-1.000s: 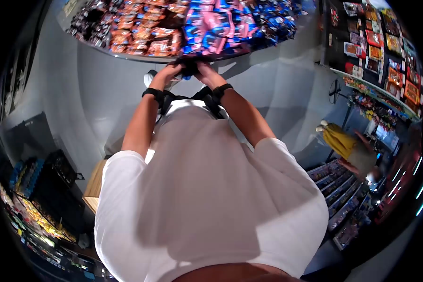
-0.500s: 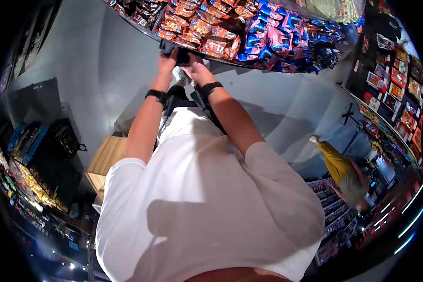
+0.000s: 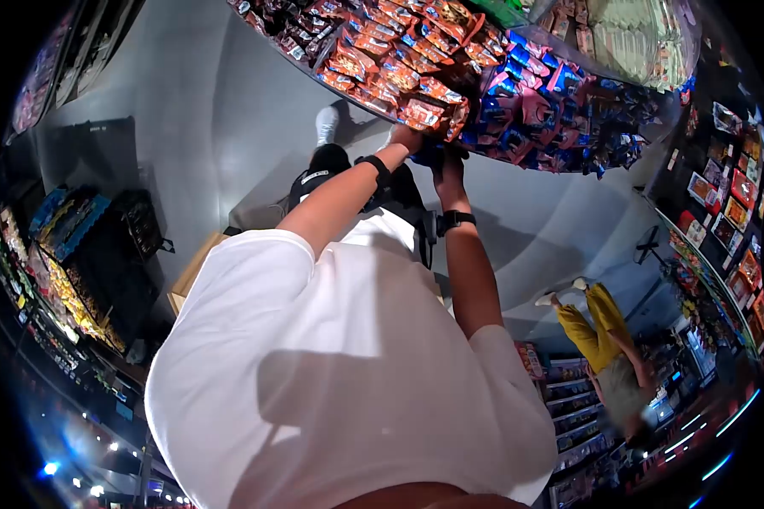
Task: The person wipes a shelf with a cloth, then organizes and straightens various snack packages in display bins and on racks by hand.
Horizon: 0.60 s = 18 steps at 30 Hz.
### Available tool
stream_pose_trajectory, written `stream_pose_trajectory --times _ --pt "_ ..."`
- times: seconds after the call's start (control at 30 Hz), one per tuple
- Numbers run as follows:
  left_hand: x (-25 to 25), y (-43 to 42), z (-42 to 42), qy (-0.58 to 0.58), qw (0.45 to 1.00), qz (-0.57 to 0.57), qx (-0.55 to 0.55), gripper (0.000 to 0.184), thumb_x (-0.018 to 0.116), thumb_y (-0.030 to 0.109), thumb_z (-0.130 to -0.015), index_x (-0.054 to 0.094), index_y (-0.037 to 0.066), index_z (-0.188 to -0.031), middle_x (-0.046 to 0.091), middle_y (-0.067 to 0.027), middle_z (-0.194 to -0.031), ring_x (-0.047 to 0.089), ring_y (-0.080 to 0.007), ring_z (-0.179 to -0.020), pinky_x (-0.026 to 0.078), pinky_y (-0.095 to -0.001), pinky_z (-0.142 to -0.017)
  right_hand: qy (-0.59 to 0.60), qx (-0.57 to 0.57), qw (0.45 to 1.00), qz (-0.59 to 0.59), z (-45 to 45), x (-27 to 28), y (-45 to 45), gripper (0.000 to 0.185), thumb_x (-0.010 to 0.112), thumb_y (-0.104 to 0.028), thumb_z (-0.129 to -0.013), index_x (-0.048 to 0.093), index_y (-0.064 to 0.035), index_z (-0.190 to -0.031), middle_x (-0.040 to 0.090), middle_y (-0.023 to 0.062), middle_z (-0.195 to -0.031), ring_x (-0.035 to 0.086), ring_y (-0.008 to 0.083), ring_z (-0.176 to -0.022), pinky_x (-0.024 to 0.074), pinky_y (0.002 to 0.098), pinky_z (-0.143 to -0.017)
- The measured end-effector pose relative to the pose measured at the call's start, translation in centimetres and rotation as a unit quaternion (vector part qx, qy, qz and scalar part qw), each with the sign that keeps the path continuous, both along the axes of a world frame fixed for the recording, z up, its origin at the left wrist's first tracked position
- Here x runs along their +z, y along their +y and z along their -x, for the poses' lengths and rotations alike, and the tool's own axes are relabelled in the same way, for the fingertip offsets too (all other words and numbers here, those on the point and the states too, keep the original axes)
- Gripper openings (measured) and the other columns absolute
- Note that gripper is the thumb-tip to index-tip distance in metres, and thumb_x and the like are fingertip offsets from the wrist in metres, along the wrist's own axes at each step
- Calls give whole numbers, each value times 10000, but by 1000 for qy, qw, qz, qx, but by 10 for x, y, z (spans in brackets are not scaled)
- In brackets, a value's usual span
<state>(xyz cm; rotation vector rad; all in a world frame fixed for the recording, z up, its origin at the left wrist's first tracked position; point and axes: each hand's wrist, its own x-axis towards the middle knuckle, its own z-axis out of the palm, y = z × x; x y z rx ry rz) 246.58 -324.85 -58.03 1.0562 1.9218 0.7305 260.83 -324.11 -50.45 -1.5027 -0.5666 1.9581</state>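
Note:
My left hand (image 3: 407,138) is at the lower rim of a curved candy bin, its fingers closed round a dark thing in shadow. Just right of it, my right hand (image 3: 450,174) is closed on the same dark thing, which I cannot make out. Both hands' fingertips are partly hidden. Orange-brown wrapped packets (image 3: 399,64) lie in the bin directly above my hands, with blue and pink packets (image 3: 535,97) to their right. Each wrist wears a black band.
Pale packets (image 3: 624,42) fill another bin section. A shelf of packaged goods (image 3: 730,191) runs down the right side. A person in yellow trousers (image 3: 603,335) stands at the lower right. A wooden box (image 3: 197,271) and stocked racks (image 3: 72,225) are at left.
My hands and the candy bin have shifted right in view, and more of the bin shows. One of my feet now shows further left. The person in yellow trousers has changed stance.

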Motion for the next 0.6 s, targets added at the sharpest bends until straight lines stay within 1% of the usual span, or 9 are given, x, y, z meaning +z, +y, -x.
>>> stream_pose_trajectory --times 0.03,0.07,0.1,0.17,0.2,0.33,0.4,0.47,0.6 --pt "25 3 0 -42 995 89 -2 476 455 400 -907 540 150 -1303 583 -252 -1235 566 -446 -1120 482 -479 -918 -64 32 996 -51 -8 -15 -5 343 567 -303 -968 517 -98 -1239 612 41 -1152 582 176 -1107 496 330 -932" --pt "43 6 3 -84 980 178 -6 479 453 404 -908 535 153 -1308 589 -249 -1229 569 -453 -1111 482 -484 -914 6 -48 995 84 -3 2 1 369 575 -329 -964 518 -88 -1238 613 32 -1154 582 174 -1116 493 329 -950" --pt "42 8 11 -90 975 186 -77 493 451 428 -905 535 149 -1303 583 -249 -1240 579 -470 -1085 485 -494 -910 0 -51 996 80 9 14 6 369 575 -329 -964 518 -88 -1238 613 32 -1154 582 174 -1116 493 329 -950" --pt "21 0 20 -47 984 75 -151 492 445 432 -907 537 145 -1296 592 -247 -1227 588 -460 -1079 487 -500 -907 31 -124 974 188 37 32 8 310 593 -335 -943 608 -98 -1143 630 37 -1061 627 193 -1008 533 305 -838" --pt "20 -3 29 3 976 -34 -217 490 440 436 -909 538 141 -1288 601 -244 -1214 597 -449 -1074 488 -506 -904 20 -92 972 217 54 35 10 485 542 -498 -944 536 -95 -1212 620 12 -1139 593 194 -1086 497 344 -938" --pt "43 -13 106 -19 963 140 -230 461 422 414 -929 542 121 -1263 649 -187 -1163 650 -385 -1019 511 -502 -865 -73 -98 943 308 126 46 6 420 577 -519 -891 577 -186 -1147 637 -3 -1037 601 155 -917 493 306 -776" --pt "49 -16 168 71 941 78 -322 438 403 408 -930 594 119 -1198 696 -139 -1068 702 -320 -899 583 -433 -709 31 -60 961 268 168 29 -1 292 556 -447 -912 590 -222 -1095 644 -29 -968 608 131 -882 511 339 -708" --pt "114 -7 238 -217 921 305 -105 471 417 443 -923 674 61 -1019 718 -140 -926 722 -268 -738 588 -374 -588 19 -26 970 241 212 10 -11 216 547 -396 -925 598 -233 -1058 652 -42 -946 618 122 -853 526 328 -672" --pt "109 3 341 -175 911 372 -47 618 448 520 -913 672 -22 -719 682 -136 -665 702 -229 -604 572 -336 -522 135 -71 963 221 320 -24 -17 268 574 -365 -908 585 -191 -1111 650 35 -993 610 191 -971 531 383 -785"
